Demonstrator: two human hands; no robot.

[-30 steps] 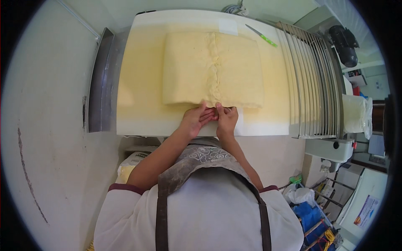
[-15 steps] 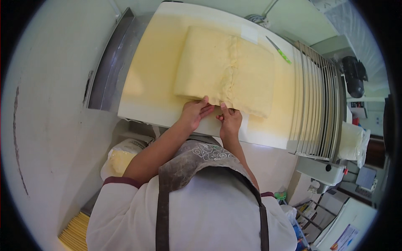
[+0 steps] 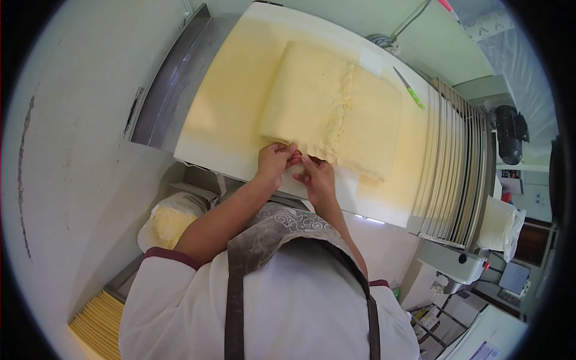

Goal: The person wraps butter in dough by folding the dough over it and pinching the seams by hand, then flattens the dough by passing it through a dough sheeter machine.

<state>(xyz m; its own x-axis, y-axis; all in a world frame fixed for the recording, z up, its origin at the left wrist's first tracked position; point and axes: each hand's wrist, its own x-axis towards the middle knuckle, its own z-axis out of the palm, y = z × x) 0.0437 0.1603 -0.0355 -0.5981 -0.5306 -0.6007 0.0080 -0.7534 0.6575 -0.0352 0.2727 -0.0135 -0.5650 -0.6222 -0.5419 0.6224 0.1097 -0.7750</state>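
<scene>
A thick, pale folded sheet of dough with a crimped seam down its middle lies on the flour-yellowed work surface. My left hand is closed in a pinch on the dough's near edge, left of the seam. Just to its right, my right hand has its fingers apart and partly bent, one fingertip at the edge; some fingers are hidden under the dough's lip. A knife with a green handle lies beyond the dough at the right.
A slatted metal rack borders the surface's right, near a black motor and grey machine housing. A metal trough runs along the left. Below left sit an open bag with pale contents and stacked yellow sheets.
The view has turned, so the surface appears tilted clockwise. Both hands have shifted left along the dough's edge, away from the seam, and the right hand's fingers have spread somewhat.
</scene>
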